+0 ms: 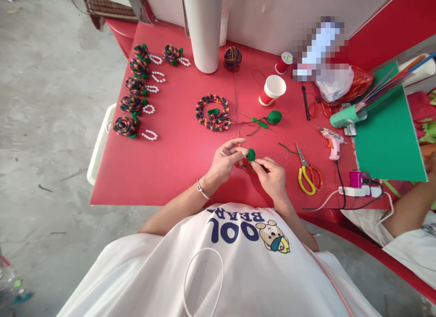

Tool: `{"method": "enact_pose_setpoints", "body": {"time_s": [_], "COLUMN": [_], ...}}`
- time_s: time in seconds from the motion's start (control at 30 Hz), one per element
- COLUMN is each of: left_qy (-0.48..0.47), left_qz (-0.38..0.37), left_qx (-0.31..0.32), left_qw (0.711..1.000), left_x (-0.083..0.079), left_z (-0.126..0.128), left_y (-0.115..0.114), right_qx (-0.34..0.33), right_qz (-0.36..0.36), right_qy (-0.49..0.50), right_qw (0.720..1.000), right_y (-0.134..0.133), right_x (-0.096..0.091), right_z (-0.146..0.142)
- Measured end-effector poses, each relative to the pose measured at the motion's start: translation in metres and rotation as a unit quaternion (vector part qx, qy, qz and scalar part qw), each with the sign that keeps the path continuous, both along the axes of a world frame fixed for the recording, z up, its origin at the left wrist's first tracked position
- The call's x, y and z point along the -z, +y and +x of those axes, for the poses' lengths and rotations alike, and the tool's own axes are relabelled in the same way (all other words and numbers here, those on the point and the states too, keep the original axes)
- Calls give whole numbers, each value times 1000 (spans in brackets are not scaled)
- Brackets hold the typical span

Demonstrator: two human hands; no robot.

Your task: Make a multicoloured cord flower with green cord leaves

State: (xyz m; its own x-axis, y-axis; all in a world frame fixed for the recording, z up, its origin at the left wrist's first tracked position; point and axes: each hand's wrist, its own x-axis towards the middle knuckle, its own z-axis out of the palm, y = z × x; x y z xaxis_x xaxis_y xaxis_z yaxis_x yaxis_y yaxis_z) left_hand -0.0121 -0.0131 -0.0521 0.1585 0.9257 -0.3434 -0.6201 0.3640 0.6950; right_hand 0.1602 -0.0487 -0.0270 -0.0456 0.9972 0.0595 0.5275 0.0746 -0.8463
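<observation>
Between my two hands is a small round green crocheted piece (251,154). My left hand (225,160) pinches its left edge between thumb and fingers, the other fingers raised. With thumb and forefinger my right hand (271,177) grips the piece's lower right side. Dark yarn hangs below the piece, partly hidden by my fingers. Just beyond lies a coiled multicoloured crocheted strip (198,112) with a green bit inside the coil. A green yarn ball (274,117) and a crochet hook (247,116) lie to the right of it.
Yellow-handled scissors (307,183), a pink glue gun (335,144) and a power strip (354,191) lie at right. A paper cup (275,87), multicoloured yarn ball (232,58) and tall white flask (204,35) stand farther back. Several crocheted flowers (126,126) with bead loops line the left. Another person's arm (410,203) shows at right.
</observation>
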Motion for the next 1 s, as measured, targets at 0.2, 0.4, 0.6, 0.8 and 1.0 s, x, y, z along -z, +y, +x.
{"method": "enact_pose_setpoints", "body": {"time_s": [0.2,0.4,0.6,0.8,1.0], "left_qy": [18,33,63,40,56], "left_qz": [0,-4,35,23,24], "left_qx": [48,11,48,59,148], "left_qw": [999,999,996,997,987], "left_x": [-3,-3,2,2,0], "left_z": [6,4,8,8,5], "left_y": [-4,-1,-6,-5,-7], "right_qx": [4,-27,-25,-18,-86], "right_qz": [-36,-42,-23,-33,-94], "right_qy": [27,36,20,37,68], "right_qw": [999,998,999,999,990], "right_y": [2,2,2,20,51], "right_x": [-2,-3,-5,-16,-16], "right_z": [-3,-3,-3,18,13]}}
